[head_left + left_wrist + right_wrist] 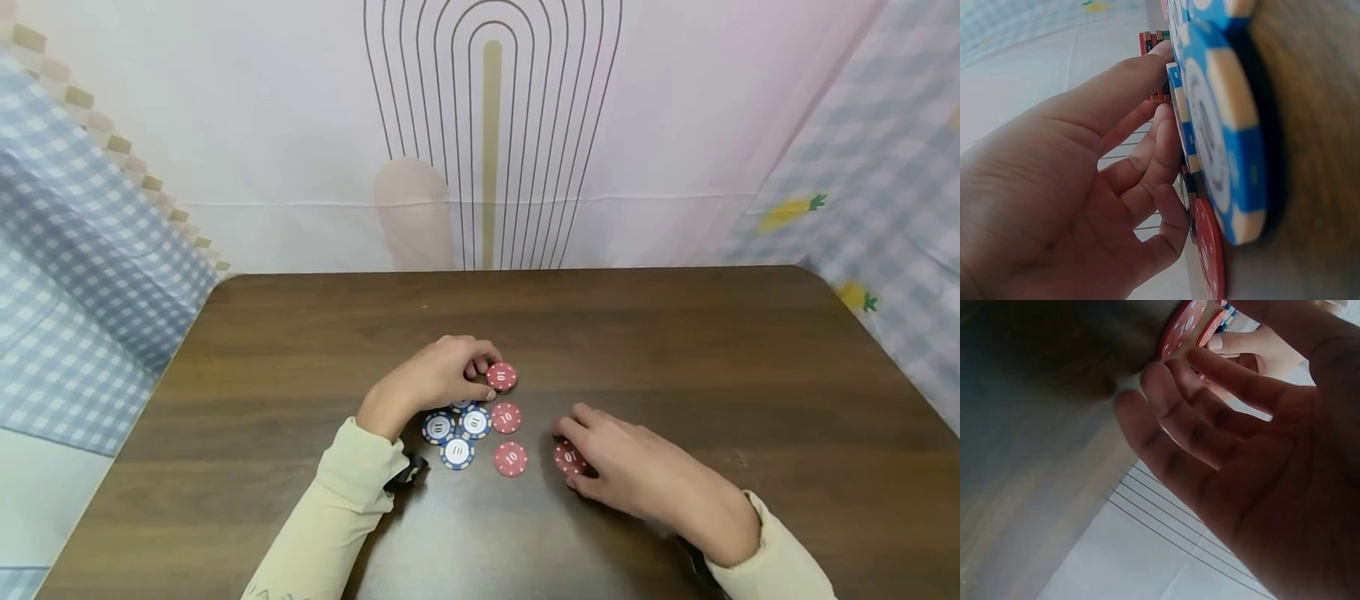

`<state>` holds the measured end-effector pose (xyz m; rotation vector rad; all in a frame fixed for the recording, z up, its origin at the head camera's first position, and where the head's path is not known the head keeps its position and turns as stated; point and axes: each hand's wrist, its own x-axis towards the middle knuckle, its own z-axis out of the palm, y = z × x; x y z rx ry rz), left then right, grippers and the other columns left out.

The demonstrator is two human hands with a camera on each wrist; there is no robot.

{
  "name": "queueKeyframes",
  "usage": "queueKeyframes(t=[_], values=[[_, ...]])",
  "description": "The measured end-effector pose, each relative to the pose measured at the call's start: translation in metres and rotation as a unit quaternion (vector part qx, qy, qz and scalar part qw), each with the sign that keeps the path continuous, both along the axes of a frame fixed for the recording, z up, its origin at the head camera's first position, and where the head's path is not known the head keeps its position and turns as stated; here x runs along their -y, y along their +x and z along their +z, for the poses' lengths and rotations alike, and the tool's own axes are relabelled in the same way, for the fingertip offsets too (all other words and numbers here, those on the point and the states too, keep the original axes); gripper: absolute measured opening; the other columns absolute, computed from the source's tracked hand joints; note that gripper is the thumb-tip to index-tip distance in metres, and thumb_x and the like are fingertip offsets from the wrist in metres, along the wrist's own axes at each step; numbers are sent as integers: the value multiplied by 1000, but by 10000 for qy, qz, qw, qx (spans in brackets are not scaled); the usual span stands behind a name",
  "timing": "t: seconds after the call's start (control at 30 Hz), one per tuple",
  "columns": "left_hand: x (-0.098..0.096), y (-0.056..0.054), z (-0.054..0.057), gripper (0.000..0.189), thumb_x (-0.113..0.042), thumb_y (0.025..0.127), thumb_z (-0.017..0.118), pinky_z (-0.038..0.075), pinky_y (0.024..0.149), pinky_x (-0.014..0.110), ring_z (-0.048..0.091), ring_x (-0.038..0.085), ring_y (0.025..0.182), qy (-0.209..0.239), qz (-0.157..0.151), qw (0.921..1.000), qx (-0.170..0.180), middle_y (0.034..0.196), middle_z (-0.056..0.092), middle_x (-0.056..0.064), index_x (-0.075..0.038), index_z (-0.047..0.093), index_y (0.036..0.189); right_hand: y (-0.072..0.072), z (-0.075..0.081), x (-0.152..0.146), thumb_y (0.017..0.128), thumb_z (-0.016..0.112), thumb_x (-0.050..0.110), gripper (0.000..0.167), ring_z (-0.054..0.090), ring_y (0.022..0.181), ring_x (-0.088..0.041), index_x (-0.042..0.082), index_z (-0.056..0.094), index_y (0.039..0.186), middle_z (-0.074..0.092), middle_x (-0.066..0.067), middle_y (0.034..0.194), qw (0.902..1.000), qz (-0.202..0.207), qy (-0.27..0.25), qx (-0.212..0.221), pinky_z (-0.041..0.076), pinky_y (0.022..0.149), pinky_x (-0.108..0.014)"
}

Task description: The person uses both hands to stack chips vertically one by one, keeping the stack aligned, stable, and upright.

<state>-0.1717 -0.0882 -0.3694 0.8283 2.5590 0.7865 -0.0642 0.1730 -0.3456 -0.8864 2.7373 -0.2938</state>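
Note:
My left hand (pixel 438 375) pinches a short stack of chips between thumb and fingers, with a red poker chip (pixel 502 377) marked 10 on top. In the left wrist view the edges of that stack (pixel 1145 44) show beside the thumb. Several blue-and-white poker chips (pixel 457 452) lie below this hand, one partly hidden by it. My right hand (pixel 637 467) holds another red chip (pixel 570 457) between thumb and fingers, its right part covered. The right wrist view shows its other fingers (pixel 1179 425) extended loosely.
Two more red chips, an upper one (pixel 506 417) and a lower one (pixel 511 459), lie between my hands on the brown wooden table (pixel 675 333). Behind it hangs a white cloth (pixel 300 125) with arched lines. Checked cloths (pixel 90 275) hang at both sides.

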Motion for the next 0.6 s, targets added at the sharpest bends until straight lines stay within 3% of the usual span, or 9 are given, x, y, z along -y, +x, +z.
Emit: queueKeyframes(t=[0.27,0.4,0.6], values=[[2,1,0,39,-20,94,83,54,91,31,63,14,97,-16,-26,10000,-38,107,69,1,-11,70,129,3,-7,4,96,76,17,15,48,72,-10,11,66,105,53,0,92,9993,23,-67,-356,46,57,-28],[3,2,1,39,-20,93,83,54,91,31,63,15,97,-65,8,10000,-41,107,69,2,-11,70,129,2,-8,6,95,77,16,15,44,67,-9,12,62,95,50,1,87,9990,10,-151,-424,42,54,-26],[2,0,1,38,-20,94,83,54,91,31,63,15,97,-49,-31,10000,-43,107,69,2,-11,70,129,-1,-10,5,88,78,13,18,44,65,-10,11,62,98,49,1,88,9993,-135,-172,-306,41,56,-26]])
